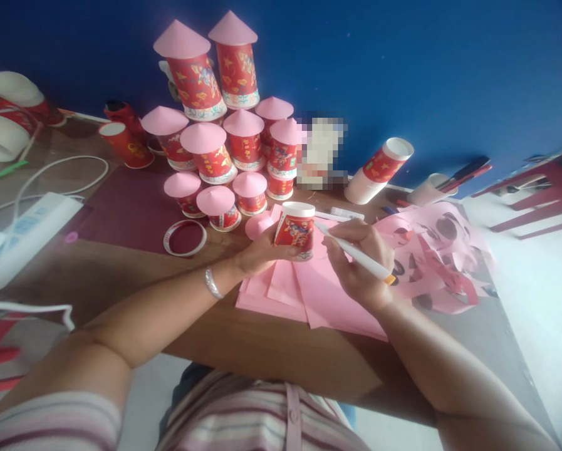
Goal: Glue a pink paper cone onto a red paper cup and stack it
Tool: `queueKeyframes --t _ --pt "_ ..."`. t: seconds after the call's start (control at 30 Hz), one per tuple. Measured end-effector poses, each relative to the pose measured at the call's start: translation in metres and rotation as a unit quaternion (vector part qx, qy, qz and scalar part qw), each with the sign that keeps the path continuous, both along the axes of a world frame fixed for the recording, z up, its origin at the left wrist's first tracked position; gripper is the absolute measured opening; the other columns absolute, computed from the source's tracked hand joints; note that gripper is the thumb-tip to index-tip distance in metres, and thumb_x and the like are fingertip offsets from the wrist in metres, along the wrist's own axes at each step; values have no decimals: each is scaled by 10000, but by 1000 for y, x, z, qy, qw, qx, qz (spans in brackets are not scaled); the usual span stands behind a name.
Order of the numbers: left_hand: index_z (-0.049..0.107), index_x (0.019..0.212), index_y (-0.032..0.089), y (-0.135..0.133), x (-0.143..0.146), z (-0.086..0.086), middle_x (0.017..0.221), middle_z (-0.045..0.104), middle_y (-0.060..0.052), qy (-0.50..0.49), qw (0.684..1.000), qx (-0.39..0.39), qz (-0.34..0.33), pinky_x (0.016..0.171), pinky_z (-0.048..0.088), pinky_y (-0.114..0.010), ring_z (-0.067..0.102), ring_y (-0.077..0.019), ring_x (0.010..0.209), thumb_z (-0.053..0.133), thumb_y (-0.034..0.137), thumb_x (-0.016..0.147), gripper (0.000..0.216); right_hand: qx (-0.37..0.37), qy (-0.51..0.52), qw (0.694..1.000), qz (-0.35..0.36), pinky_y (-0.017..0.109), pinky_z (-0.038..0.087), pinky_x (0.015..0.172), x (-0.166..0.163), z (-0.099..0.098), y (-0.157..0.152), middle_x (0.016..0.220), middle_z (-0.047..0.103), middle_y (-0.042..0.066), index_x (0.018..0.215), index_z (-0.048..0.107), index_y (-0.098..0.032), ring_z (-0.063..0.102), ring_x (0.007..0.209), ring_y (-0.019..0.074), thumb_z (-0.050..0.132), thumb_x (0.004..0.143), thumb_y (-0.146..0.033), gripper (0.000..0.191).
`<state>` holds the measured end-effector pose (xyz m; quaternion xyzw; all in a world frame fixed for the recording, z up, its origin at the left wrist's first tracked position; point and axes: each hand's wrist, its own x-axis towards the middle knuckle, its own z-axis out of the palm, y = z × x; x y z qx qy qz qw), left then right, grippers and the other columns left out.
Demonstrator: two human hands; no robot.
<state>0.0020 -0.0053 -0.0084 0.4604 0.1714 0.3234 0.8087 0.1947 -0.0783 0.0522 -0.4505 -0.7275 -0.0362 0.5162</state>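
My left hand grips a small red patterned paper cup, held upside down on a pink paper sheet. My right hand is closed around a white pen whose tip touches the cup's side near its base. A silver bracelet sits on my left wrist. A pink paper cone lies just behind my left hand.
Several red cups with pink cone lids are stacked against the blue wall. A cup rim ring, a lying stack of cups, pink cut-out scraps, a power strip and a pen holder surround the wooden table.
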Motion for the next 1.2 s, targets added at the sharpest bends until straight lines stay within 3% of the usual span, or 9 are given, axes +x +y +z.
queueKeyframes --t 0.4,0.8,1.2 --pt "762 1065 202 0 -1 0 1035 771 -73 3 1000 1 -3 969 640 -444 750 -259 1022 921 388 766 386 -30 2 999 10 280 567 586 1 3 -2 812 744 -2 980 616 -235 728 678 149 665 995 -207 58" --pt "785 1006 201 1 0 3 992 767 -33 -16 999 -23 15 923 630 -336 734 -175 954 937 293 756 307 -35 -6 999 23 264 563 560 -1 3 -4 778 733 -15 956 600 -236 709 641 144 671 977 -187 89" --pt "710 1072 188 1 0 2 1030 752 -49 37 997 28 64 941 583 -397 721 -232 1014 921 375 781 406 13 -45 998 29 262 561 564 -6 2 -10 804 723 -18 1008 618 -246 700 655 142 661 937 -109 160"
